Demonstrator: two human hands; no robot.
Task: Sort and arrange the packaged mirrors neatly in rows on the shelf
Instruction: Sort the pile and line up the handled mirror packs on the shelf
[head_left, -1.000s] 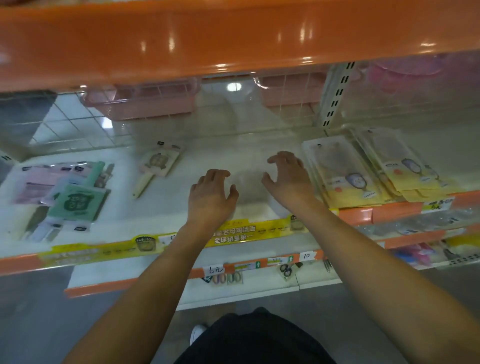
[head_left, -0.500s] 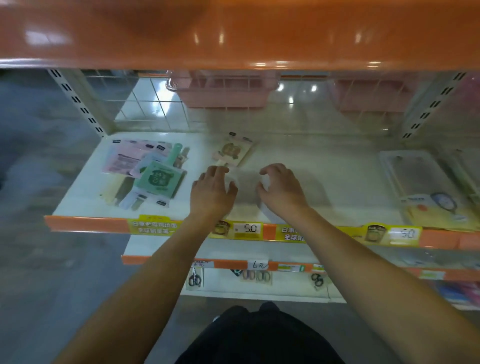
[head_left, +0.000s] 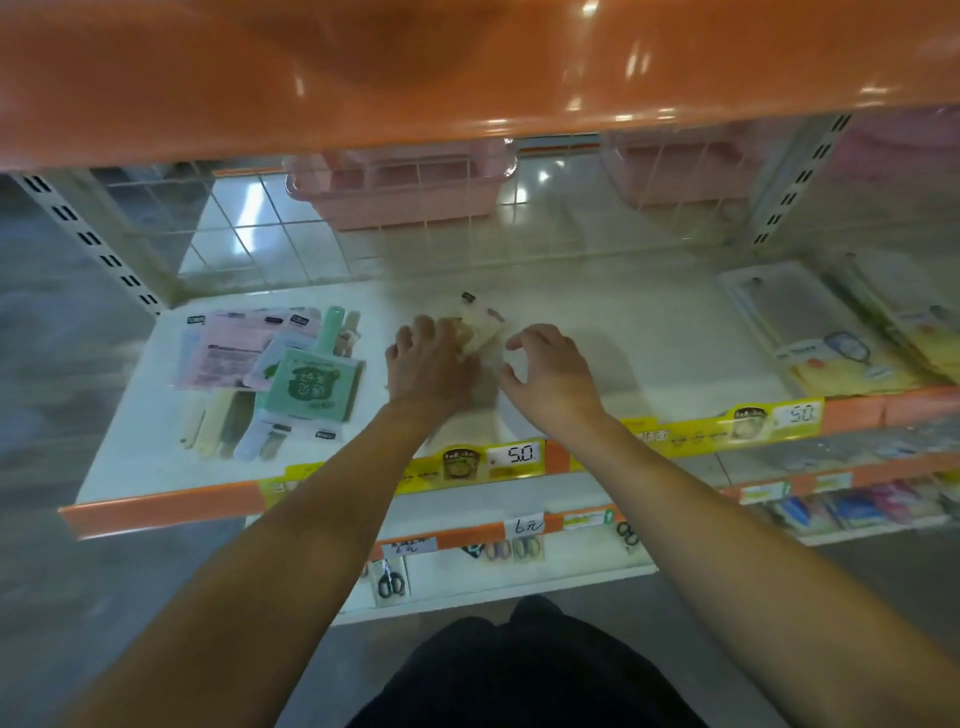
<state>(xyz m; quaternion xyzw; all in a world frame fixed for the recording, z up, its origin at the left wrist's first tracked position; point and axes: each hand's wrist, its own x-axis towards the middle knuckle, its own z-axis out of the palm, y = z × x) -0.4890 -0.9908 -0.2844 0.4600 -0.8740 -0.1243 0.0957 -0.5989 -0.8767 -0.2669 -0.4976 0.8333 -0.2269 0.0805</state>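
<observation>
A beige packaged hand mirror lies alone at the middle of the white shelf. My left hand lies over its near left part, fingers spread; the image is blurred there. Just right of the package, my right hand hovers with curved fingers and holds nothing. A loose pile of pink packages and a green packaged mirror sits at the shelf's left. Overlapping yellow packaged mirrors lie at the right.
An orange upper shelf hangs low over the work area. A wire grid with pink baskets behind it closes the back. A yellow price strip runs along the front edge. Packaged scissors hang on the shelf below.
Both hands have moved back and left along the shelf to the beige mirror. My left hand now lies on it, and the view has swung left.
</observation>
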